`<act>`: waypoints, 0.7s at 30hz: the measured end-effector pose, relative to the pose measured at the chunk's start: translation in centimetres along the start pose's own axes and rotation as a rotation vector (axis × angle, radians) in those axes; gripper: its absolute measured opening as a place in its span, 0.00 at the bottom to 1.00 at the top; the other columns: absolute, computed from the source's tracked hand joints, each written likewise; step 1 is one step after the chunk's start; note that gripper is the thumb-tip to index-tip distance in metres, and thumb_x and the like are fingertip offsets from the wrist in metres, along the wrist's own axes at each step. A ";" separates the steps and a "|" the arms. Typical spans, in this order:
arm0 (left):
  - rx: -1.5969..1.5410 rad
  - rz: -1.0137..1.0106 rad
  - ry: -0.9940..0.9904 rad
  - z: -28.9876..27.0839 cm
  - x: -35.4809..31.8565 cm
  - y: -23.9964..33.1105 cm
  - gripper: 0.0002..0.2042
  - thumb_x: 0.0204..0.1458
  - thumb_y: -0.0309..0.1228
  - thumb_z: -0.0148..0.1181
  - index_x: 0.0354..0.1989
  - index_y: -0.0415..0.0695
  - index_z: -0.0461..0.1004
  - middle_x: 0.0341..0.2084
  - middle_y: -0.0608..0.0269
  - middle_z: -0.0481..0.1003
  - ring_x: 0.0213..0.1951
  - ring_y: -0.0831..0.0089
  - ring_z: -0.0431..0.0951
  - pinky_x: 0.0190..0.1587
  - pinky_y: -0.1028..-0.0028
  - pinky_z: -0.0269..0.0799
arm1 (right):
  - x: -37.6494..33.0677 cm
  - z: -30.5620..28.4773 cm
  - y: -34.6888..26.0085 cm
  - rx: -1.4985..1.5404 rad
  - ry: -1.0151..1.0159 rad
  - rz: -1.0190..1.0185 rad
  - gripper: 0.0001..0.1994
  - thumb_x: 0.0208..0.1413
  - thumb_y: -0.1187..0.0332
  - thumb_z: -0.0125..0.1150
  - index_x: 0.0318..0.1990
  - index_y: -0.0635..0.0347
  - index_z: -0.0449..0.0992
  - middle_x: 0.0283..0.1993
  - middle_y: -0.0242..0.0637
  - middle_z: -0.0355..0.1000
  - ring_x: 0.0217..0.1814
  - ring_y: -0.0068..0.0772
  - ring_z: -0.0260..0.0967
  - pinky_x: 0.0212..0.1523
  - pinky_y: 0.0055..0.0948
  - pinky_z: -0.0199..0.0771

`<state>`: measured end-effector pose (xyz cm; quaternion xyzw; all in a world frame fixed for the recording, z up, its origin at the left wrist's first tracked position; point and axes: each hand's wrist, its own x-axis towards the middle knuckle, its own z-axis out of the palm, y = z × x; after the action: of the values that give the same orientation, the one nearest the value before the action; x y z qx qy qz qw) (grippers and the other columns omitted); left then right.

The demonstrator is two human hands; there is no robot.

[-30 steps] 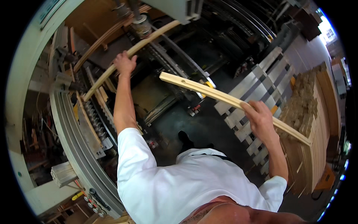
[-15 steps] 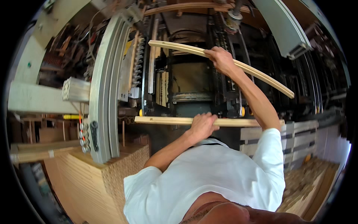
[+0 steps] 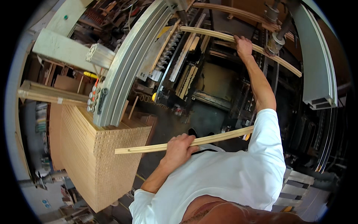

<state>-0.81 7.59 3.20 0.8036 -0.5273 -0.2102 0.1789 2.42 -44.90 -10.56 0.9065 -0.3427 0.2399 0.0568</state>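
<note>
My left hand [image 3: 179,151] is closed round a long, pale wooden strip [image 3: 213,139] close to my waist. This strip runs crosswise, and its right end passes behind my right arm. Farther out, my right hand [image 3: 244,46] grips a second wooden strip [image 3: 212,33], its fingers over the far side. A groove shows along that strip. It slants across the dark machine [image 3: 220,79], its left end near a toothed metal rack [image 3: 166,56] and its right end beneath a grey beam. The underside of each grip is hidden.
A big stack of wooden strips [image 3: 121,160] stands at the left, beside a ribbed aluminium rail [image 3: 128,61]. A thick grey beam [image 3: 317,63] hangs at the right. Round metal cylinders [image 3: 275,44] sit close to the far strip. Slatted pale boards [image 3: 294,186] lie at lower right.
The view has turned, with the stack now showing larger at the left. My right hand has carried its strip farther out over the machine. The near strip now tilts, its left end toward the stack.
</note>
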 end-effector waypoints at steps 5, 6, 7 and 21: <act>-0.032 -0.080 0.131 -0.9 -1.3 -0.1 0.16 0.44 0.35 0.69 0.41 0.42 0.77 0.26 0.57 0.73 0.31 0.55 0.75 0.33 0.62 0.70 | 1.5 0.4 -1.0 -0.026 -0.021 -0.018 0.17 0.56 0.70 0.50 0.52 0.48 0.76 0.44 0.44 0.75 0.47 0.49 0.73 0.48 0.44 0.71; -0.039 -0.100 0.150 -1.0 -1.6 -0.2 0.16 0.44 0.35 0.69 0.41 0.42 0.77 0.26 0.56 0.73 0.30 0.55 0.75 0.32 0.62 0.70 | 1.6 0.5 -1.1 -0.025 -0.022 -0.017 0.18 0.55 0.70 0.50 0.52 0.48 0.76 0.44 0.44 0.75 0.46 0.49 0.73 0.48 0.44 0.71; -0.055 -0.185 0.098 -1.4 -1.9 -0.3 0.17 0.45 0.37 0.69 0.42 0.44 0.77 0.29 0.57 0.74 0.34 0.55 0.76 0.37 0.60 0.70 | 1.7 0.5 -1.0 -0.016 -0.027 -0.022 0.18 0.55 0.71 0.50 0.52 0.48 0.76 0.44 0.44 0.75 0.46 0.49 0.73 0.48 0.44 0.71; -0.382 -0.651 0.375 -9.0 -16.0 -2.5 0.16 0.40 0.24 0.72 0.40 0.38 0.79 0.31 0.60 0.78 0.34 0.69 0.77 0.39 0.70 0.71 | 2.1 -0.6 -1.8 -0.006 -0.103 0.002 0.14 0.55 0.70 0.49 0.48 0.51 0.77 0.46 0.44 0.75 0.49 0.48 0.74 0.49 0.46 0.71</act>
<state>0.14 23.93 11.96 0.9050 -0.1556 -0.1997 0.3418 4.69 -44.66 -8.87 0.9171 -0.3470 0.1920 0.0418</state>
